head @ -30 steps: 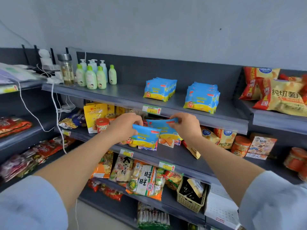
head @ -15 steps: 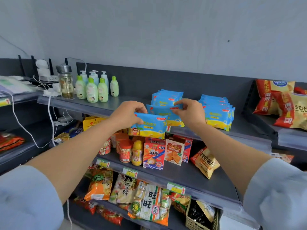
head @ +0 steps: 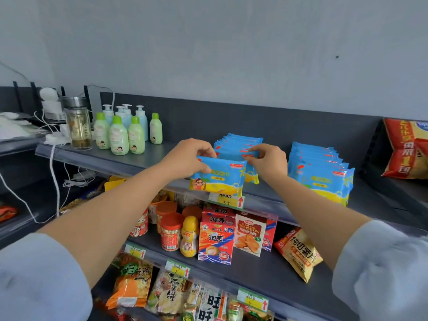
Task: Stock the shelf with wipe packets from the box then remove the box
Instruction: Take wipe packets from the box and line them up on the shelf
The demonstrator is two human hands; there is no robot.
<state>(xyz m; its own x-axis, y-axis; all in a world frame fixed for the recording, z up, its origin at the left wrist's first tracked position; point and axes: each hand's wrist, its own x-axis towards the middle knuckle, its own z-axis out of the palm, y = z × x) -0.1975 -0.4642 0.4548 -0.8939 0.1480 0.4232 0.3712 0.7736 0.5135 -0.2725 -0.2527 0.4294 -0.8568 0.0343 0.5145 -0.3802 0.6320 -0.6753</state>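
Observation:
My left hand (head: 187, 158) grips the top left corner of a blue and yellow wipe packet (head: 217, 179), held upright over the front edge of the top shelf (head: 139, 158). My right hand (head: 268, 161) pinches the top of a second blue packet (head: 251, 176) just behind the first. Behind them stands a row of wipe packets (head: 236, 144). Another row of the same packets (head: 322, 172) stands to the right. The box is out of view.
Green and blue lotion bottles (head: 127, 133) and a glass flask (head: 77, 126) stand at the shelf's left end, with white cables beside them. A red chip bag (head: 405, 149) lies at the far right. Snack boxes, jars and bags fill the lower shelves (head: 254, 269).
Both hands have risen from the second shelf's level to the top shelf with the packets. They now hold them at the front of the left row. The view has tilted up.

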